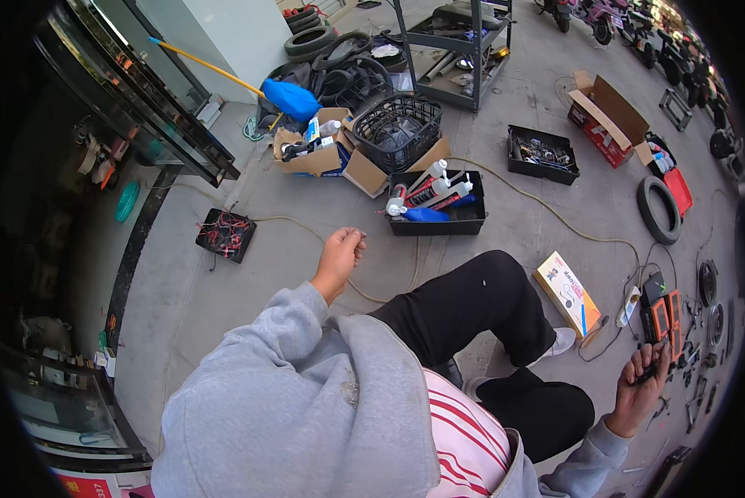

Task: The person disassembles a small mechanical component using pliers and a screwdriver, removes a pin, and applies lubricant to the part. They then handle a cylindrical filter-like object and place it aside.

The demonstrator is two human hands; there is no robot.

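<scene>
My left hand (pixel 339 257) is raised over the concrete floor below the black bin of tubes (pixel 434 217), its fingers curled closed; I cannot make out what, if anything, they hold. At the lower right my right hand (pixel 642 386) grips a small black object (pixel 644 373), too dark to name. Just beyond it lie an orange-and-black tool case (pixel 669 319), a white power strip (pixel 629 307) with cords, and scattered small tools. A yellow-and-white box (pixel 567 295) lies beside my right knee.
A box of tangled red wires (pixel 227 236), cardboard boxes (pixel 310 158), a crate (pixel 395 129), a parts tray (pixel 542 158), a loose tyre (pixel 659 212) and a hose surround me. A metal rack (pixel 476 70), stacked tyres (pixel 310 41) and parked scooters stand behind; a glass door (pixel 98 91) is at left.
</scene>
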